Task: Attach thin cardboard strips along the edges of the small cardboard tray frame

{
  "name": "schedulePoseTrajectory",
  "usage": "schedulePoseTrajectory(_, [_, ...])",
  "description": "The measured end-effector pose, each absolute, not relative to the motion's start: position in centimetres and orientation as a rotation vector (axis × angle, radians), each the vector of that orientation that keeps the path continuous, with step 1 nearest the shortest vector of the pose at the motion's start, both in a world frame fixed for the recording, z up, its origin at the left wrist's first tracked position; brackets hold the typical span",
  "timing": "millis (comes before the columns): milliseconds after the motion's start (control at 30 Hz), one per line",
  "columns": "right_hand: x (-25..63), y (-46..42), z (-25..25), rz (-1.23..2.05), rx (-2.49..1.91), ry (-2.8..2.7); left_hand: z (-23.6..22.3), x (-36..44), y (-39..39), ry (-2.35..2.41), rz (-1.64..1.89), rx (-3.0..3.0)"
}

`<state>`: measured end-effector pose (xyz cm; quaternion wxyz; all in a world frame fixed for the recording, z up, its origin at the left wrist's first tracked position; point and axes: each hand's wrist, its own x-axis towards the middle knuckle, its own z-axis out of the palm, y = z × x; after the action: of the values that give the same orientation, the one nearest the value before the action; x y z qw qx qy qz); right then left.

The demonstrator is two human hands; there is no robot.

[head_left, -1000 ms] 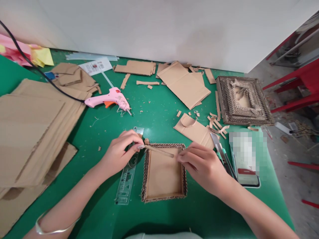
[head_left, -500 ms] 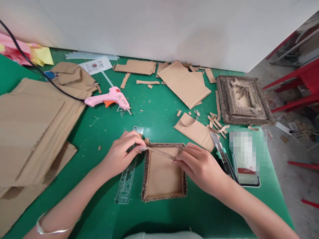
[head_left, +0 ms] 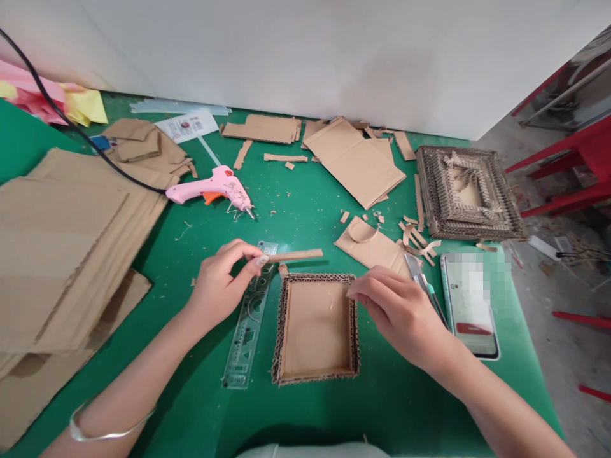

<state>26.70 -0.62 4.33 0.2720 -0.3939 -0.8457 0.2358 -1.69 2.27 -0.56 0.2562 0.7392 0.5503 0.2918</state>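
1. The cardboard tray (head_left: 315, 327) lies flat on the green bench (head_left: 305, 210), nearest the person.
2. The right hand (head_left: 398, 312) rests loosely curled and empty at the tray's right wall.
3. The left hand (head_left: 222, 283) pinches a cardboard strip (head_left: 293, 256) just beyond the tray, above the ruler (head_left: 248, 324).
4. Fitting the strip seems in hand; it likely needs glue from the pink glue gun (head_left: 210, 189) farther back.

The left hand (head_left: 220, 284) is now lifting the cardboard strip (head_left: 294, 256) away from the cardboard tray (head_left: 316, 329), holding it above the far edge. The right hand (head_left: 400, 313) is no longer holding the strip and is resting at the tray's right corner.
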Motion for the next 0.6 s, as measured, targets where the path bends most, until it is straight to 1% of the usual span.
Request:
schedulePoseTrajectory(167, [27.3,-0.8,4.2,0.654,-1.096,-2.265,-0.8,-1.6,2.1,1.64,0.835,2.031])
schedulePoseTrajectory(433, [27.0,-0.8,3.9,0.532,-1.107,-2.229,-0.6,-1.3,2.0,1.695,0.816,2.249])
schedulePoseTrajectory(533, [26.8,-1.0,4.3,0.545,-1.047,-2.231,0.6,-0.2,1.3,1.576,0.896,2.168])
schedulePoseTrajectory(600, [26.5,-1.2,4.8,0.581,-0.941,-2.273,1.7,1.3,0.5,1.356,0.856,1.983])
